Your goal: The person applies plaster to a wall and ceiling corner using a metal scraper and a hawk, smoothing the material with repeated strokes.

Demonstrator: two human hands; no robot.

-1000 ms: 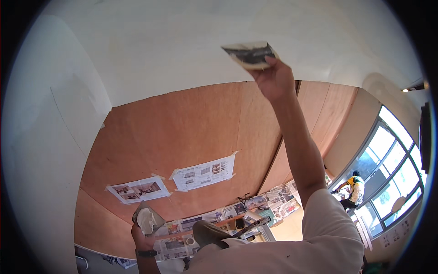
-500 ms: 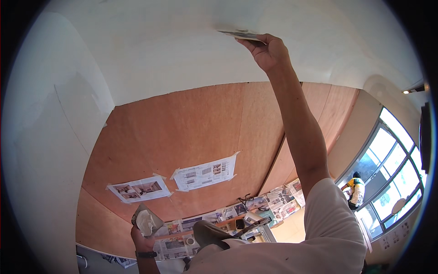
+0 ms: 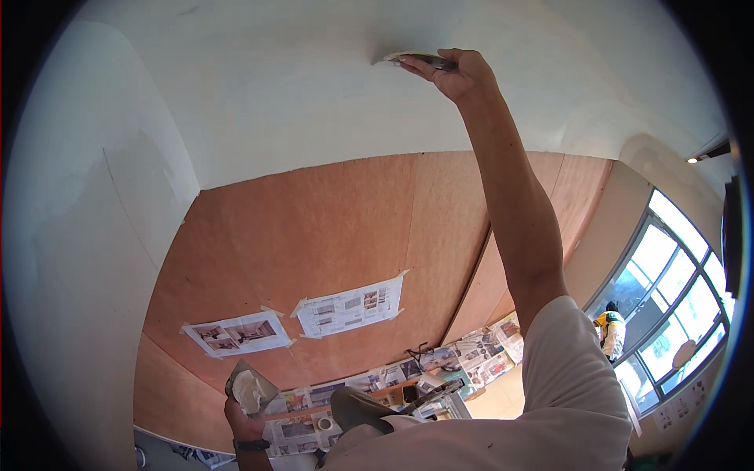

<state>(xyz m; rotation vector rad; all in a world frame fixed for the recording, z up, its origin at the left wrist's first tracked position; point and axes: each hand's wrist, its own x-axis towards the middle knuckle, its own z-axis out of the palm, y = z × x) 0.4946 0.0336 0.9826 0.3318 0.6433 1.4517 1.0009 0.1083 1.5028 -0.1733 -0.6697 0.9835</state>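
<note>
Raised overhead, my right hand grips a thin putty knife, its blade against or very close to the white ceiling. Pale filler shows along the blade's left end. Low on the left, my left hand holds a flat grey metal plate from beneath. A mound of white filler lies on this plate. Most fingers of the left hand are hidden under it. A dark band circles my left wrist.
A reddish plywood wall with two taped paper sheets stands ahead. Newspaper and a roll of tape lie below. A co-worker in yellow and white is by the windows at right.
The right hand has shifted slightly up with the putty knife, whose blade now shows pale filler at its left end. The left hand and plate sit slightly lower in view.
</note>
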